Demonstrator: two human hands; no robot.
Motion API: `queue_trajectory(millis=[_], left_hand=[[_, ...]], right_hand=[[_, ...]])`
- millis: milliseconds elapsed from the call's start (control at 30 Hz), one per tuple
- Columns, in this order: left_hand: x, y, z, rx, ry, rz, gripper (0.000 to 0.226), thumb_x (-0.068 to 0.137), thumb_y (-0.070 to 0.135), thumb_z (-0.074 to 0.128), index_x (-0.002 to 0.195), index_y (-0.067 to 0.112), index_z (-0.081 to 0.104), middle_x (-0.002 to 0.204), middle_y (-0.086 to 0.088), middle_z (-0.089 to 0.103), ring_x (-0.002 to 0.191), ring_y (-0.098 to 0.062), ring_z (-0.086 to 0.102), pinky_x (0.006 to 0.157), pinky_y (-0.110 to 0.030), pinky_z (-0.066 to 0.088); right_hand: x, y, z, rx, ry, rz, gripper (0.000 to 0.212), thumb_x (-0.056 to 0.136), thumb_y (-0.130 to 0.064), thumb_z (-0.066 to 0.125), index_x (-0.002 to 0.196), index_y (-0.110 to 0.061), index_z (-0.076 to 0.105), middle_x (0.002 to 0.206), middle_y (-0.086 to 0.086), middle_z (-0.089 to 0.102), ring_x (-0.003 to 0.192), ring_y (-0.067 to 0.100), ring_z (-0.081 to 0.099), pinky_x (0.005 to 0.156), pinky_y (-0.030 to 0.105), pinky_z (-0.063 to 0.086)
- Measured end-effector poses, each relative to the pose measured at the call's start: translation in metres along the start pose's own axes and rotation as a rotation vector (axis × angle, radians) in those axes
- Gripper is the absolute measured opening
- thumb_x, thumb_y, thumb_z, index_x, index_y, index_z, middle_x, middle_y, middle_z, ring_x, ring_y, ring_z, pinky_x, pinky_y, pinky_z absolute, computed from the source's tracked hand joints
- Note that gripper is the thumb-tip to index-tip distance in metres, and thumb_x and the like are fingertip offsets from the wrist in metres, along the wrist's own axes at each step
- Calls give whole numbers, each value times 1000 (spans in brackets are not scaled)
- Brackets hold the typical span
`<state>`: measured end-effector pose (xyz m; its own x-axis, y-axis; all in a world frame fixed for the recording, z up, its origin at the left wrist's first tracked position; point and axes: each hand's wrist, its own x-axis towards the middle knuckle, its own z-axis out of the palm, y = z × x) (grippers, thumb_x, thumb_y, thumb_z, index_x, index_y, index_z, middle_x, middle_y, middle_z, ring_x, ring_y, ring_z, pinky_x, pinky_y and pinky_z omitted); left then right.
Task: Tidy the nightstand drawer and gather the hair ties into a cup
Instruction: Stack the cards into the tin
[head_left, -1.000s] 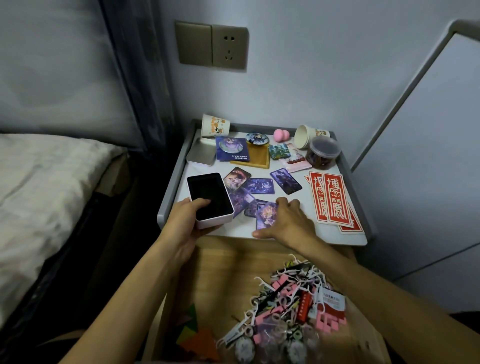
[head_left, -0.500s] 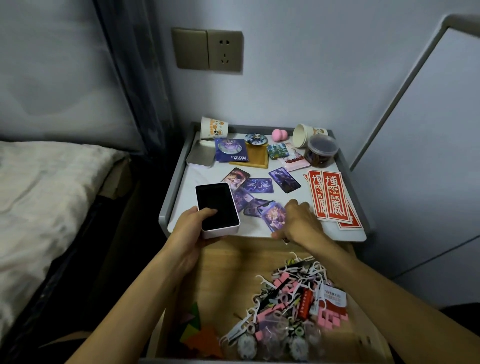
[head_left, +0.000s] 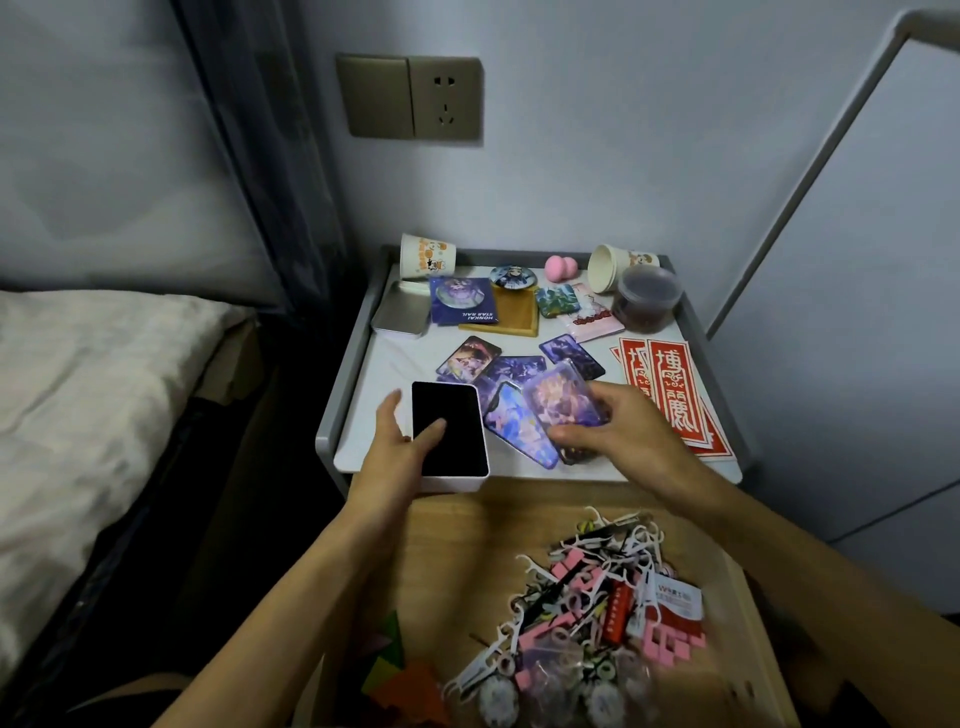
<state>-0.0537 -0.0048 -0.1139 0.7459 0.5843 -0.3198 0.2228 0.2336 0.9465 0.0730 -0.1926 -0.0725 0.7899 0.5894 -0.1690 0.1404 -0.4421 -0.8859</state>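
Head view. A rigid white box (head_left: 449, 434), black-topped, with its long axis running away from the person, is gripped by the left hand (head_left: 395, 447) at the nightstand (head_left: 358, 405) front edge. A glossy card (head_left: 563, 402) is pinched by the right hand (head_left: 623, 436), just right of the box. Hair ties are presumed to lie within the tangled heap (head_left: 587, 613) in the wooden drawer (head_left: 452, 525), well apart from the paper cup (head_left: 427, 258).

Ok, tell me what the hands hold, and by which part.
Left hand grips the white box by its near left corner, thumb on top. Right hand pinches a purple card by its near end.
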Motion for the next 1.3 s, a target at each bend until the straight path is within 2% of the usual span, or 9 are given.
queue_trajectory(millis=[100,200,333,500,667,833,967,1100,1300], left_hand=[[0,0,-2,76,-100,149,53,99,7,53,141,37,40,124,4,64,102,-11,68,81,-23,56],[4,0,-8,163,-94,208,40,100,4,49,127,32,60,128,5,62,115,-17,61,94,-33,54],[-2,5,-1,130,-103,88,25,101,20,48,112,21,70,116,-2,69,110,-25,65,83,-31,54],[-13,10,15,207,-306,-27,49,98,47,42,102,8,71,98,-11,76,92,-23,73,72,-25,53],[-13,3,21,296,-504,-86,25,93,23,64,107,4,72,102,-13,75,91,-24,71,82,-29,53],[-10,-3,26,180,-330,-101,19,89,14,68,101,0,73,99,-19,74,84,-26,69,77,-30,51],[-9,-3,24,53,-171,-61,19,89,17,68,97,2,74,99,-22,74,86,-30,70,80,-36,49],[-10,-4,24,3,-189,-95,26,90,28,66,103,7,74,105,-16,74,100,-35,69,91,-46,45],[-12,-5,26,135,-337,-27,22,96,26,58,94,13,76,100,-9,76,90,-19,71,75,-23,53]], right_hand=[[-1,-8,-9,172,-64,6,17,84,-6,72,93,-19,67,87,3,75,74,10,72,62,19,56],[10,-9,-27,254,21,21,9,87,-9,68,93,-15,68,88,2,76,78,14,73,66,23,60],[15,-6,-32,207,-183,2,14,87,-6,67,101,-11,66,90,3,76,83,16,73,64,21,57],[18,-1,-19,181,-333,22,25,86,0,68,110,-5,63,105,14,73,97,23,70,71,23,58],[17,7,-8,213,-250,1,28,86,-3,70,114,-6,64,105,8,74,99,21,70,89,34,54],[16,14,-2,365,79,137,19,101,-22,52,102,-12,68,94,3,76,86,16,68,79,32,48],[8,20,-7,594,-41,294,17,94,-21,60,100,-9,71,90,6,72,76,13,54,52,22,32],[2,21,10,516,-171,291,21,90,-15,66,111,-13,67,98,4,76,84,16,68,66,26,46],[3,18,17,520,-113,326,18,86,-14,71,104,-11,70,93,4,77,84,16,71,74,27,51]])
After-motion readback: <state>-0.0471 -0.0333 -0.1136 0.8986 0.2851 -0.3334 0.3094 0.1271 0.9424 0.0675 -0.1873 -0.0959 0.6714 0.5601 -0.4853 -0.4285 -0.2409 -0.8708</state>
